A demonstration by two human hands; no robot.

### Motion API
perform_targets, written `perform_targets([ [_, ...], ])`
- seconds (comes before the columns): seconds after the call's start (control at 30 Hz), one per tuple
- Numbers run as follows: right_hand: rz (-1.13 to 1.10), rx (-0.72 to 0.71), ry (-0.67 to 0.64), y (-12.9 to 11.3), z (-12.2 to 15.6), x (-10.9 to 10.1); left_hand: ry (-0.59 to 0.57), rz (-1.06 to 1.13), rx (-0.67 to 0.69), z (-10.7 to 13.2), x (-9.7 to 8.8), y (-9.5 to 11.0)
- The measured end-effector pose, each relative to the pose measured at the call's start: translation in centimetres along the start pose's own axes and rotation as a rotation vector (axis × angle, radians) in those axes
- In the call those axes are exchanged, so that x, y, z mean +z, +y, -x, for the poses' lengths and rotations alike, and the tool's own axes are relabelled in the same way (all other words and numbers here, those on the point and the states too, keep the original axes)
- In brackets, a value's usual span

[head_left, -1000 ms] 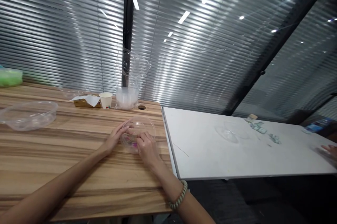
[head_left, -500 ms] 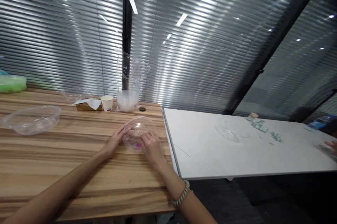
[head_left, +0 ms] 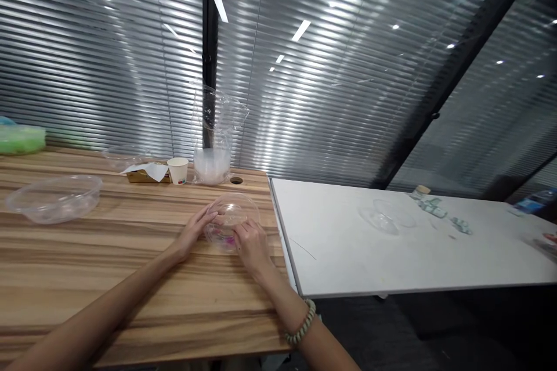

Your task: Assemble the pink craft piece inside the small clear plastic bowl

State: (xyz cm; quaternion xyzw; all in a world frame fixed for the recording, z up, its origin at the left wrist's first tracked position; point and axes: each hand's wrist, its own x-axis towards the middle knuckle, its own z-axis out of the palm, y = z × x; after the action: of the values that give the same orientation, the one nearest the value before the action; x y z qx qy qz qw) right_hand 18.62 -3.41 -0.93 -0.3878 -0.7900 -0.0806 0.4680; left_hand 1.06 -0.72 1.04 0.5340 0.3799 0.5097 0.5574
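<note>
A clear round plastic bowl (head_left: pixel 232 200) stands on the wooden table, close to its right edge. Around its left rim, my left hand (head_left: pixel 194 233) grips with the thumb toward the inside. My right hand (head_left: pixel 251 243) reaches over the bowl's right side, fingers pinched together above the inside; what they hold, if anything, is hidden. Something pink (head_left: pixel 229 240) shows at the near part of the bowl, partly behind my right fingers. A beaded bracelet (head_left: pixel 303 324) circles my right wrist.
To the left sits a large clear plastic basin (head_left: pixel 56 200). Along the back stand a paper cup (head_left: pixel 178 170), a small brown box (head_left: pixel 148 173) with white tissue, and bagged plastic bowls (head_left: pixel 212 165). A white table (head_left: pixel 348 260) adjoins on the right, with a corked jar (head_left: pixel 420 192).
Both hands stay at the bowl with almost no movement. The view shifts very slightly, and the other person's hand at the far right edge shows less.
</note>
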Motion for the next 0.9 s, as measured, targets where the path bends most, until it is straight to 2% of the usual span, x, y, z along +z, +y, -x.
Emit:
perform_targets([
  [0.23, 0.029, 0.024, 0.023, -0.05, -0.09, -0.03, 0.002, -0.024, -0.010, -0.10, -0.17, -0.16],
  [0.47, 0.077, 0.052, -0.041, 0.43, 0.37, 0.38, -0.035, -0.003, -0.005, -0.13, -0.32, -0.59],
  [0.63, 0.074, 0.030, -0.036, 0.74, 0.48, 0.53, -0.050, -0.040, 0.008, -0.06, -0.16, -0.33],
  [0.9, 0.114, 0.092, -0.146, 0.64, 0.59, 0.89, -0.028, -0.111, 0.028, -0.12, -0.09, -0.24],
])
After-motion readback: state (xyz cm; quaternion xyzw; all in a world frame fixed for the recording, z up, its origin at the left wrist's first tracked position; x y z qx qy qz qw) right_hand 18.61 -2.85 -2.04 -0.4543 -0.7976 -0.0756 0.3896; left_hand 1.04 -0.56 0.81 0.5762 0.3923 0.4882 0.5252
